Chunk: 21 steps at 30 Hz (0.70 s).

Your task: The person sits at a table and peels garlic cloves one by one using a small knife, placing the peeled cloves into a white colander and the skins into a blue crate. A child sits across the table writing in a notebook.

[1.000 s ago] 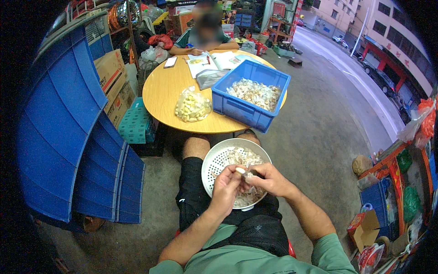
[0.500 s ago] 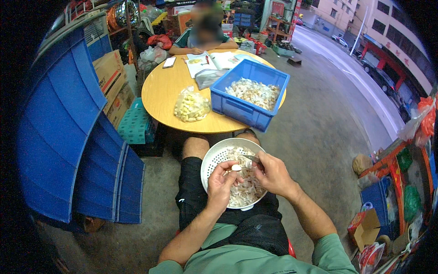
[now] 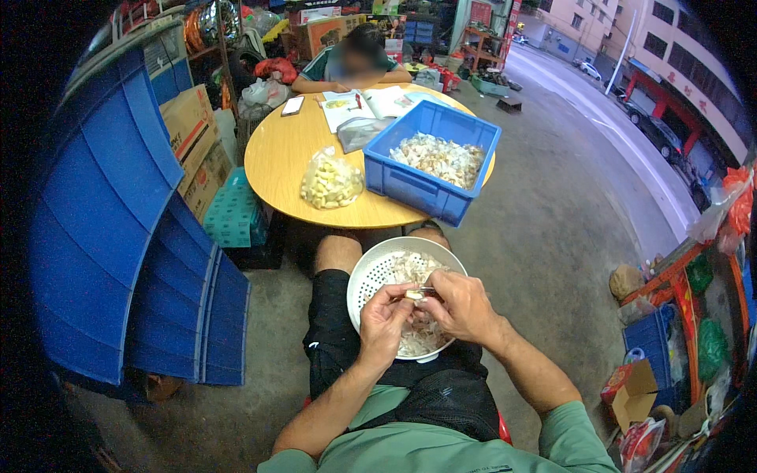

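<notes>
Over a white colander [image 3: 364, 272] on my lap, my two hands meet at a pale garlic clove [image 3: 414, 295]. My left hand [image 3: 382, 323] pinches the clove between thumb and fingertips. My right hand [image 3: 461, 307] grips a small knife [image 3: 426, 289], whose blade lies against the clove; its handle is hidden in the fist. Papery garlic skins [image 3: 422, 341] cover much of the colander's bottom. A clear bag of peeled garlic cloves [image 3: 331, 183] sits on the round table ahead, left of a blue crate [image 3: 418, 183] that holds a heap of whitish garlic pieces and skins [image 3: 441, 158].
Across the wooden table [image 3: 272, 169] a person [image 3: 359, 63] leans over an open book [image 3: 343, 110]. A phone [image 3: 292, 106] lies near the far left edge. Blue panels [image 3: 110, 236] and cardboard boxes [image 3: 189, 130] stand at left; a cluttered rack [image 3: 686, 292] stands at right.
My right hand has moved left and brought the knife onto the clove. The clove has turned in my left fingers. Across the table, the person's head has lowered.
</notes>
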{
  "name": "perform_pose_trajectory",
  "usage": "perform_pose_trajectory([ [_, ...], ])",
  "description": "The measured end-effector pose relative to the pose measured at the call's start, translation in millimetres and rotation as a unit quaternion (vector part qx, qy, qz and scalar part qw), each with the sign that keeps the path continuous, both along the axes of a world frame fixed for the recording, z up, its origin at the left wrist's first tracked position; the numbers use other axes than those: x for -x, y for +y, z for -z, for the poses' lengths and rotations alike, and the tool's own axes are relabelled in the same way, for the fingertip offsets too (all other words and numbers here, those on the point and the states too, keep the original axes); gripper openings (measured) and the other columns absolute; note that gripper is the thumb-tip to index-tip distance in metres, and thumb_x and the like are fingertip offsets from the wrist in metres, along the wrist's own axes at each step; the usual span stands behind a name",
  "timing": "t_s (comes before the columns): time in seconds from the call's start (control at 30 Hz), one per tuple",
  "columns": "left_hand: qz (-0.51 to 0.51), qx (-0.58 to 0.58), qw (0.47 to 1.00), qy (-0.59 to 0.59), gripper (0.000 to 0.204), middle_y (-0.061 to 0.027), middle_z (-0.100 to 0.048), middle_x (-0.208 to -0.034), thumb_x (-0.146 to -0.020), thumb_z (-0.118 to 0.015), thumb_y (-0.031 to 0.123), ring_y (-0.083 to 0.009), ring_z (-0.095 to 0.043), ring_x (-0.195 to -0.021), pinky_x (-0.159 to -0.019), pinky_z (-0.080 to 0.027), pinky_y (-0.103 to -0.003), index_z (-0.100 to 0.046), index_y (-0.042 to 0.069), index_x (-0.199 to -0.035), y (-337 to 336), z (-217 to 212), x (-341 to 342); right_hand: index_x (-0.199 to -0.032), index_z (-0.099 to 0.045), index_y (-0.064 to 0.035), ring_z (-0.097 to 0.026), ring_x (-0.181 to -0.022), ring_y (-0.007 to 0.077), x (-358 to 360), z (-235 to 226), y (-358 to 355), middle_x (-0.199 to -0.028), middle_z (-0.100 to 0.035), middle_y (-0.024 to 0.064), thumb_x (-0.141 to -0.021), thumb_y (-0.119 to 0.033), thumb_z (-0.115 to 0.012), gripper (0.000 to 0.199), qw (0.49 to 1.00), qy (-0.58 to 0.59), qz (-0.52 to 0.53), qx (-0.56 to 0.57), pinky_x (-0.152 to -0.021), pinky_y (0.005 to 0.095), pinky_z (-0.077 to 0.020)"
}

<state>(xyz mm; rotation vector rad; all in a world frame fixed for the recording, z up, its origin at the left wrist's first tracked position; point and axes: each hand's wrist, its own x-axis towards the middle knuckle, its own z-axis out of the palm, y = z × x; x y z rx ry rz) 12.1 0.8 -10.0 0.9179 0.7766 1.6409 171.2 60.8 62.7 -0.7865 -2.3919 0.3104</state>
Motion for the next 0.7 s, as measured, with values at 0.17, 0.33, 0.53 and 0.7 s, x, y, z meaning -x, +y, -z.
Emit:
perform_pose_trajectory([
  [0.17, -0.001, -0.001, 1.0, 0.007, 0.02, -0.0069, -0.07, -0.103, -0.1, -0.06, 0.005, -0.0072, -0.066, -0.081, -0.067, -0.05, -0.019, -0.062, -0.001, -0.119, -3.2, -4.5, 0.0, -0.084, -0.052, -0.0024, -0.063, -0.072, 0.0382, -1.2, 2.5, -0.3, -0.076, -0.06, 0.0172, -0.084, -0.021, -0.072, 0.027, 1.0, -0.002, -0.002, -0.03, -0.063, 0.0474, -0.0489],
  [0.33, -0.01, -0.003, 1.0, 0.009, 0.021, -0.0071, -0.07, -0.102, -0.099, -0.061, 0.004, -0.0075, -0.066, -0.081, -0.067, -0.051, -0.019, -0.061, -0.001, -0.12, -3.9, -4.4, 0.2, -0.083, -0.053, -0.0027, -0.064, -0.07, 0.0379, -2.4, -0.9, -0.7, -0.075, -0.06, 0.0175, -0.083, -0.02, -0.072, 0.026, 0.999, 0.002, -0.033, -0.021, -0.062, 0.0467, -0.0491],
  [0.53, -0.02, -0.005, 1.0, 0.016, 0.021, -0.0095, -0.069, -0.106, -0.099, -0.06, 0.001, -0.0105, -0.067, -0.083, -0.073, -0.055, -0.022, -0.061, -0.002, -0.12, -4.6, -7.5, 0.7, -0.08, -0.053, -0.0029, -0.062, -0.068, 0.0381, 2.0, 2.4, -0.4, -0.072, -0.059, 0.0168, -0.084, -0.021, -0.073, 0.027, 0.998, 0.062, -0.007, -0.004, -0.061, 0.0463, -0.0487],
  [0.7, -0.011, -0.018, 0.999, 0.024, 0.02, -0.013, -0.067, -0.113, -0.098, -0.058, -0.001, -0.0133, -0.068, -0.087, -0.077, -0.058, -0.025, -0.06, -0.005, -0.118, -5.2, -7.9, 2.0, -0.078, -0.053, -0.0035, -0.062, -0.066, 0.0393, 0.4, 5.3, 0.5, -0.07, -0.059, 0.0173, -0.085, -0.023, -0.073, 0.029, 0.999, 0.05, -0.012, 0.009, -0.06, 0.0468, -0.0483],
])
